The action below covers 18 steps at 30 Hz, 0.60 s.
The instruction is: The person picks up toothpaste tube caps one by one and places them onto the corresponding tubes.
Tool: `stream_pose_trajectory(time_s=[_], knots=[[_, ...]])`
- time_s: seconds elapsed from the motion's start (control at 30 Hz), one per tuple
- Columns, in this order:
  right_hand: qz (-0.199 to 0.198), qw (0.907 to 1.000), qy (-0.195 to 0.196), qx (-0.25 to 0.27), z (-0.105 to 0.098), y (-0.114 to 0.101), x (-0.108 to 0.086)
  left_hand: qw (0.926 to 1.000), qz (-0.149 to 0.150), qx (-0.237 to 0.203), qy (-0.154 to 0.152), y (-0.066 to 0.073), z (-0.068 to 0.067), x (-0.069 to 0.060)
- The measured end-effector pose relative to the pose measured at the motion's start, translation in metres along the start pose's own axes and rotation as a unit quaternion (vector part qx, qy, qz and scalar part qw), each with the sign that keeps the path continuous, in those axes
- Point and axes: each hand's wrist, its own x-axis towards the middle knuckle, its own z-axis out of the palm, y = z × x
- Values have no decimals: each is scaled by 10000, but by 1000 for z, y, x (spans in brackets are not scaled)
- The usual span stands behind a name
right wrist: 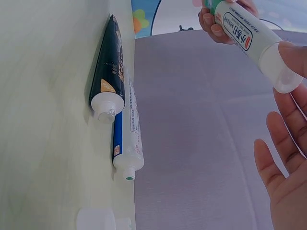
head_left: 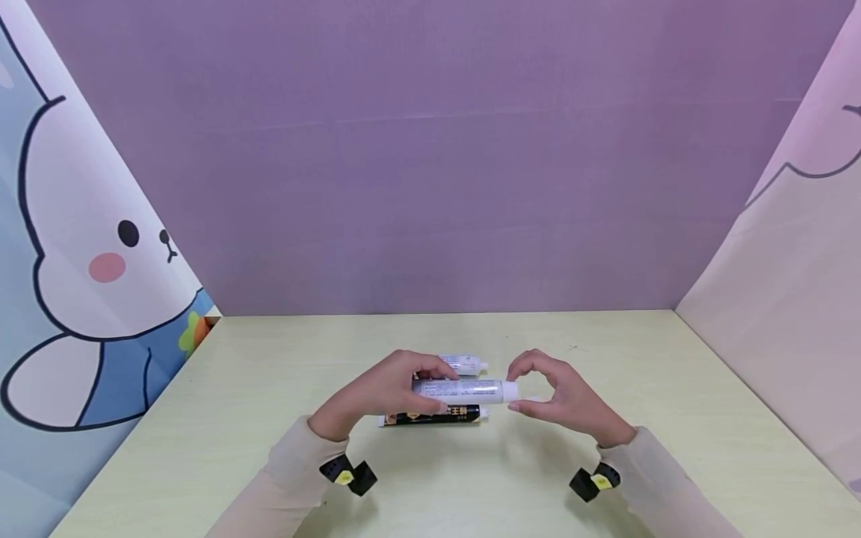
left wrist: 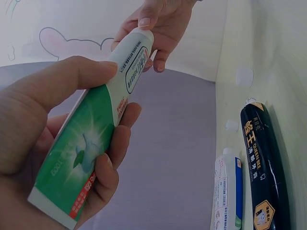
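My left hand (head_left: 397, 385) grips a green and white toothpaste tube (left wrist: 91, 139) by its body, above the table, with its capped end pointing right. At that end my right hand (head_left: 568, 392) pinches the white cap (head_left: 510, 391) between thumb and forefinger; in the right wrist view its other fingers are spread loosely. Below the held tube lies a black toothpaste tube (left wrist: 264, 167) with a bare nozzle. Beside it is a white and blue toothpaste tube (right wrist: 129, 129), whose nozzle is uncovered too. The left hand partly hides both lying tubes in the head view.
Two loose white caps lie on the pale table (head_left: 269, 373), one nearer cap (left wrist: 244, 76) and one farther cap (left wrist: 231, 125) in the left wrist view. A purple panel (head_left: 430, 164) stands behind the table, with cartoon-printed sheets (head_left: 101, 224) at both sides.
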Motion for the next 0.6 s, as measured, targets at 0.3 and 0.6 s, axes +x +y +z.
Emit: stream_pose_trajectory(time_s=[0.3,0.6], knots=[[54,10000,17,79,-2,-23,6,9999,113,7,-12,0,-1,-1],[6,10000,-16,96,1,-8,1,9999,89,-49,-42,2,-1,-4]])
